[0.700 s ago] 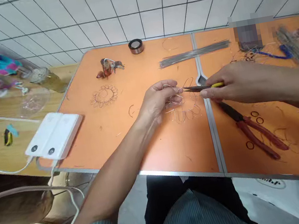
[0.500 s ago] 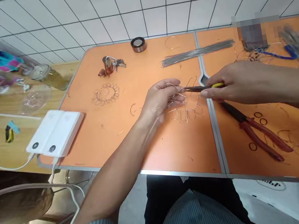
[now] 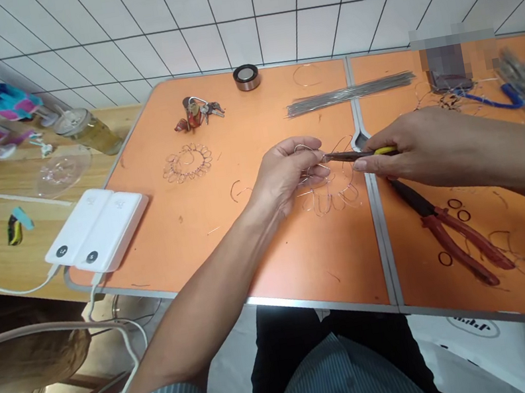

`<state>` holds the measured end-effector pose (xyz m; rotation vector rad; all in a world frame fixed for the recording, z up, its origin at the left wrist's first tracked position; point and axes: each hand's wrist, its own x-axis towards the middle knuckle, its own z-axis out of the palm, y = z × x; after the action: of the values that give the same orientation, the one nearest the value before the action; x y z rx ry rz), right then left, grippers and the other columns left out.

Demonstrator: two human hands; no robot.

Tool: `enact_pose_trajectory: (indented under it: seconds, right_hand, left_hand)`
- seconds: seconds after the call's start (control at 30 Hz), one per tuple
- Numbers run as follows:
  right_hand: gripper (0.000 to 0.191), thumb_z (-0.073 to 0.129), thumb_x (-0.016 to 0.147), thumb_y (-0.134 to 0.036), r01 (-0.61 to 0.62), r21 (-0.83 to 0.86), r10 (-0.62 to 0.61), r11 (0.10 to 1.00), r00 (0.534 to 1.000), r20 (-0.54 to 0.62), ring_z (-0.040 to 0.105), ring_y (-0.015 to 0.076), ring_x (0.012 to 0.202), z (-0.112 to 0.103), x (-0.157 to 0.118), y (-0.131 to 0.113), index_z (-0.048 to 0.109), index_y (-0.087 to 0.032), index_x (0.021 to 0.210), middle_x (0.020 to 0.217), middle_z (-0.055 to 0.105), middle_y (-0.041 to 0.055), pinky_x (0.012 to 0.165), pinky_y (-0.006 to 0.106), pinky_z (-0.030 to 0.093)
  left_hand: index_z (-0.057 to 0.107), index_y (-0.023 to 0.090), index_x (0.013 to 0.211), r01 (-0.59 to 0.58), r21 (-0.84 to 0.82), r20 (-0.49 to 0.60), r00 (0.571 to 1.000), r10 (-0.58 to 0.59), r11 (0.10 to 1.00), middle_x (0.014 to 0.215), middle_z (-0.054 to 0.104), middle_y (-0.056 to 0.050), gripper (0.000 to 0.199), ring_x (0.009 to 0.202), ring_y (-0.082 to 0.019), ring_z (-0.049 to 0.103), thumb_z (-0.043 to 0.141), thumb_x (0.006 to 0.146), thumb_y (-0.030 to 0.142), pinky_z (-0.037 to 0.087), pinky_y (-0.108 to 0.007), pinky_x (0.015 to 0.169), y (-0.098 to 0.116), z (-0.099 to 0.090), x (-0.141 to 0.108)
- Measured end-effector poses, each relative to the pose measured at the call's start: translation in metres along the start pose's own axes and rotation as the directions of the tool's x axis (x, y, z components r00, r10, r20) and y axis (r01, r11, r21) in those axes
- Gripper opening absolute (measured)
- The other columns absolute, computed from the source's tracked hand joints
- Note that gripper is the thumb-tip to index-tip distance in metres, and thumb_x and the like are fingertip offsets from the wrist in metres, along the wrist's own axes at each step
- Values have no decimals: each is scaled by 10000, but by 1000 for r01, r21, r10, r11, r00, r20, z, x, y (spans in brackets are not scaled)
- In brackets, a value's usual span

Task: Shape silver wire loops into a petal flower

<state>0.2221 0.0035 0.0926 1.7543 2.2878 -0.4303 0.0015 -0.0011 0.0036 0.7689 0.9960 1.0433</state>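
Note:
Over the orange table, my left hand [image 3: 291, 168] pinches a ring of thin looped wire [image 3: 330, 197], whose petal-like loops hang below the fingers. My right hand [image 3: 390, 148] grips needle-nose pliers [image 3: 346, 155] with yellow on the handle. Their narrow tips point left and meet the wire at my left fingertips. Whether the jaws are fully closed is too small to tell. Larger pliers with red handles [image 3: 455, 238] lie below my right hand. A second looped wire ring [image 3: 187, 163] rests flat to the left of my left hand.
A bundle of straight wires [image 3: 351, 94] lies across the table's metal seam. Near the wall are a tape roll [image 3: 247, 78] and keys [image 3: 198, 113]. White power banks [image 3: 97, 231] with cables overhang the left edge. Small black rings [image 3: 445, 258] and wire scraps lie around the red-handled pliers.
Both hands hold nearly the same pose, with the pliers still at the wire. The whole view has shifted slightly.

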Motion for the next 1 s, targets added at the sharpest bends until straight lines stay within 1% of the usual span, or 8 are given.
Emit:
enact_pose_trajectory:
  seconds: [0.17, 0.27, 0.5, 0.63, 0.7, 0.87, 1.0]
  right_hand:
    - [418, 638, 1153, -563, -14, -14, 13, 1000, 1000, -27, 717, 349, 731, 1, -1, 3, 951, -311, 1038, 829, 792, 121, 689, 455, 457]
    - [431, 626, 1152, -576, -11, -36, 11, 999, 1000, -18, 722, 352, 742, 2, -1, 6, 954, -316, 1048, 843, 804, 118, 687, 454, 455]
    - [437, 614, 1159, -568, 14, -45, -15, 999, 1000, -20, 737, 371, 760, 2, -1, 6, 942, -323, 1005, 818, 798, 120, 701, 477, 469]
    - [404, 629, 1152, -545, 27, -48, -28, 998, 999, -23, 743, 377, 762, 3, -1, 7, 938, -337, 995, 801, 795, 113, 700, 481, 471]
    - [398, 629, 1150, -546, 37, -48, -38, 998, 999, -26, 738, 371, 748, 3, -1, 8, 930, -343, 987, 780, 789, 103, 688, 474, 467]
    - [387, 662, 1139, -551, 59, -21, -60, 998, 997, -42, 703, 335, 697, 4, -1, 10, 904, -325, 937, 754, 783, 98, 666, 448, 440]
    - [396, 677, 1142, -585, 49, -10, -49, 999, 998, -33, 689, 326, 699, 3, 0, 10, 896, -324, 942, 771, 782, 98, 672, 445, 437]
  left_hand:
    - [748, 177, 1030, 11, 15, -1, 1000, -11, 1000, 838, 816, -1, 251, 663, -129, 792, 877, 831, 94, 651, -250, 692, 2, 3, -2]
    - [747, 178, 1022, 14, 33, -7, 1000, -14, 999, 824, 808, 4, 240, 662, -125, 790, 876, 839, 93, 652, -248, 703, 3, 3, -3]
    - [745, 172, 1003, 7, 39, -3, 1000, -7, 999, 798, 793, 13, 189, 645, -122, 782, 838, 868, 77, 662, -257, 702, 3, 4, -4]
    - [746, 178, 1004, 10, 54, -3, 1000, -10, 998, 811, 794, 14, 231, 665, -122, 786, 876, 840, 80, 649, -245, 700, 4, 5, -4]
    - [750, 180, 1005, 10, 64, -7, 1000, -10, 998, 806, 788, 17, 230, 677, -121, 791, 878, 842, 79, 637, -235, 699, 3, 5, -3]
    - [760, 169, 978, -3, 57, -16, 1000, 4, 998, 753, 764, 18, 151, 652, -105, 758, 810, 892, 56, 634, -231, 724, 3, 5, -3]
    - [774, 173, 979, -2, 65, -22, 1000, 3, 998, 752, 750, 21, 157, 656, -100, 739, 827, 877, 65, 623, -232, 735, 3, 6, -4]
